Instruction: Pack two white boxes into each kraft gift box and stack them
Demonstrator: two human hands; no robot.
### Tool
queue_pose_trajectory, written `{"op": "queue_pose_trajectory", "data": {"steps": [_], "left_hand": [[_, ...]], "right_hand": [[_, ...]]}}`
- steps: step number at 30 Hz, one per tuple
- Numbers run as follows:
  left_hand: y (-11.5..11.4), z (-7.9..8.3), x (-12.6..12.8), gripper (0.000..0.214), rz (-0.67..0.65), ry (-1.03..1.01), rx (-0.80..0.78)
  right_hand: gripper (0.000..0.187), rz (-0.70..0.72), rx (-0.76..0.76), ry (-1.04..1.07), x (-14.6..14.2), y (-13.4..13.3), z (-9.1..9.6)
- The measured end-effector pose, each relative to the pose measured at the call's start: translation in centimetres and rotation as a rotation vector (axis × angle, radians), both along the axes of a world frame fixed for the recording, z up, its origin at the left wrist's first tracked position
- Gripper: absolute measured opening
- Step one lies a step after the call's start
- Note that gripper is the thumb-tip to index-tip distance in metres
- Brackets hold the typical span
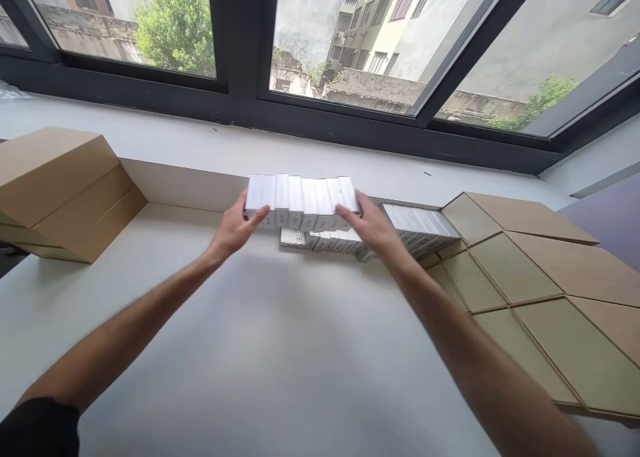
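Observation:
A row of several small white boxes (301, 200) is squeezed between my two hands above the white table (260, 363). My left hand (234, 230) presses the row's left end, fingers closed against it. My right hand (367, 223) presses the right end the same way. Beneath the held row lies another layer of white boxes (325, 241) on the table. More white boxes (420, 225) lie stacked just to the right of them.
A closed brown cardboard box (60, 190) sits at the left. Opened cardboard flaps and panels (540, 277) spread across the right side. A low cardboard wall (185, 185) runs behind the boxes, below the window sill and black window frame (245, 50).

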State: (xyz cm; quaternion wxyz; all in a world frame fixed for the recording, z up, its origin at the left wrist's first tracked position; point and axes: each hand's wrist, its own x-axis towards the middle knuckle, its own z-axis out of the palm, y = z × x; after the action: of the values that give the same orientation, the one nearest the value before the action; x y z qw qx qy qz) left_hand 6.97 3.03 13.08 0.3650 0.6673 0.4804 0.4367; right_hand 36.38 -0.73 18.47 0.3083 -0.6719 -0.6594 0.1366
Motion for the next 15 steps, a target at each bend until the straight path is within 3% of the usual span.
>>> {"op": "queue_pose_trajectory", "data": {"steps": [3, 6, 10, 15], "left_hand": [[1.3, -1.1, 6.8, 0.080, -0.208, -0.082, -0.044], [1.8, -3.4, 11.4, 0.089, -0.312, -0.037, -0.109], [1.8, -5.5, 12.4, 0.092, -0.309, -0.006, -0.100], [1.7, -5.8, 11.7, 0.093, -0.318, -0.034, -0.121]], "right_hand": [[0.063, -0.142, -0.024, -0.396, 6.0, -0.2, 0.8], [0.048, -0.178, -0.028, -0.558, 8.3, -0.9, -0.5], [0.045, -0.112, 0.017, -0.582, 8.0, -1.8, -2.2], [0.042, -0.062, 0.066, -0.610, 7.4, -2.3, -2.5]]}}
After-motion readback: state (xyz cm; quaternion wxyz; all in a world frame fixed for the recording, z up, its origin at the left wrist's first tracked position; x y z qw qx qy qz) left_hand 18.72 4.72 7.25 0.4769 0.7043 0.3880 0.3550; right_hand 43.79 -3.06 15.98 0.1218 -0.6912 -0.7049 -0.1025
